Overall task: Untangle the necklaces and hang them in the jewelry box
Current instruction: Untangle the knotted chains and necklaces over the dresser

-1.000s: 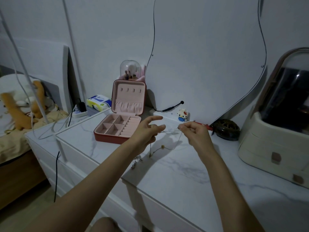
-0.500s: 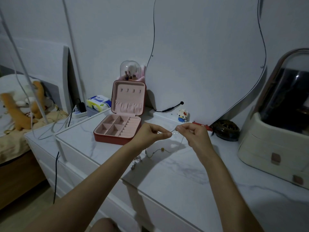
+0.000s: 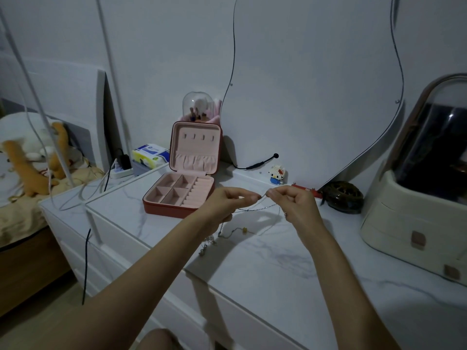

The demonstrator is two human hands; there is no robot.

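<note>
We're pinching one necklace chain [image 3: 257, 207] w/ left hand [image 3: 228, 202] & right hand [image 3: 294, 202] above worktop [image 3: 278, 269], near open jewelry box [image 3: 187, 183]. Risk: pulling too hard is prob. tightening knots w/ the hanging strands.

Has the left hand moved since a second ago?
Yes. The left hand has shifted right, away from the jewelry box, closing on the right hand.

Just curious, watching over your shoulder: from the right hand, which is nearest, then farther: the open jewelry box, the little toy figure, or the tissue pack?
From the right hand:
1. Toy figure, just behind it by the wall.
2. Jewelry box, to its left.
3. Tissue pack, far left, beyond the box.
</note>
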